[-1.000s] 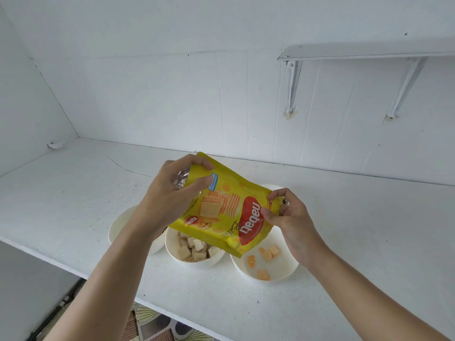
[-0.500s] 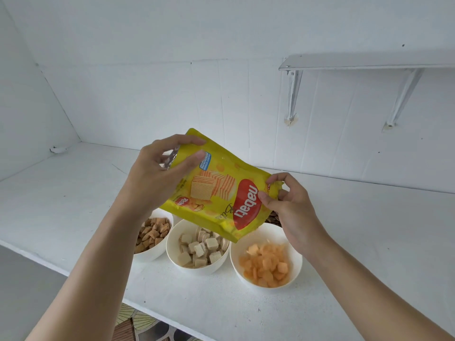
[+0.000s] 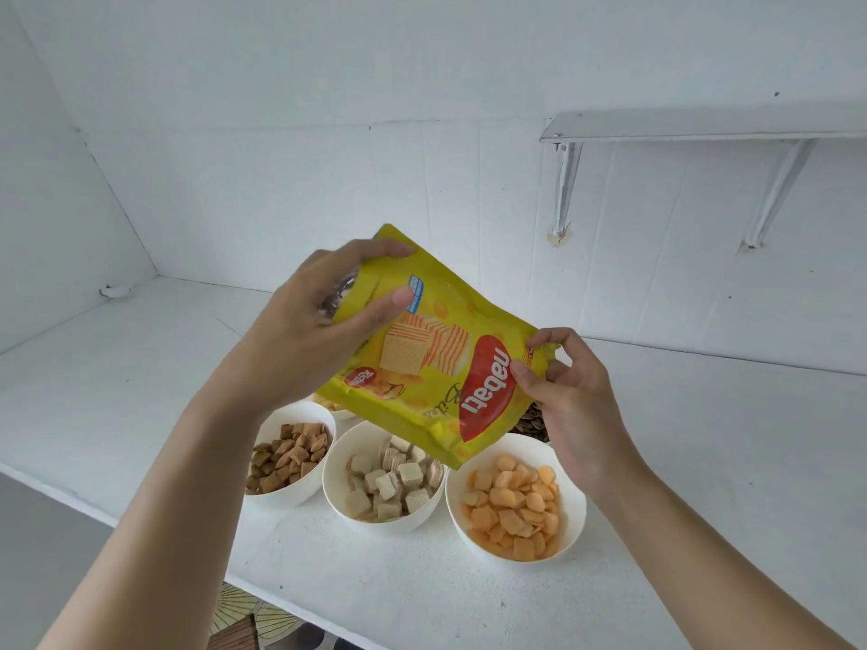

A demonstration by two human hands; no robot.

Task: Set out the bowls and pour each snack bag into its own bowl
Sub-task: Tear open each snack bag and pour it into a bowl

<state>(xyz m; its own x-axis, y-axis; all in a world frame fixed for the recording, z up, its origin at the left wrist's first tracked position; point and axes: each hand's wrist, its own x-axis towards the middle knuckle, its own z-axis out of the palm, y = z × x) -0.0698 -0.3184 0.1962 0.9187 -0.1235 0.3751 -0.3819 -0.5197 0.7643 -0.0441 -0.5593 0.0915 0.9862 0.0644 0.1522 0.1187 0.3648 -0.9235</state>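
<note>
A yellow Nabati wafer snack bag [image 3: 436, 363] hangs tilted above the bowls, held by both hands. My left hand [image 3: 319, 330] grips its upper left end. My right hand [image 3: 563, 391] pinches its right edge. Below stand three white bowls in a row: the left bowl [image 3: 295, 497] with brown pieces, the middle bowl [image 3: 338, 490] with pale wafer cubes, the right bowl [image 3: 574, 518] with orange pieces. Two more bowls behind are mostly hidden by the bag: one with yellow bits [image 3: 330, 405], one with dark seeds [image 3: 532, 426].
The bowls stand near the front edge of a white counter [image 3: 703, 485] against a white wall. A white shelf on brackets [image 3: 703, 129] is mounted upper right. Patterned floor [image 3: 244, 621] shows below the counter edge.
The bag has been lifted from low over the bowls to well above them. The right bowl went from a few orange pieces to a full heap.
</note>
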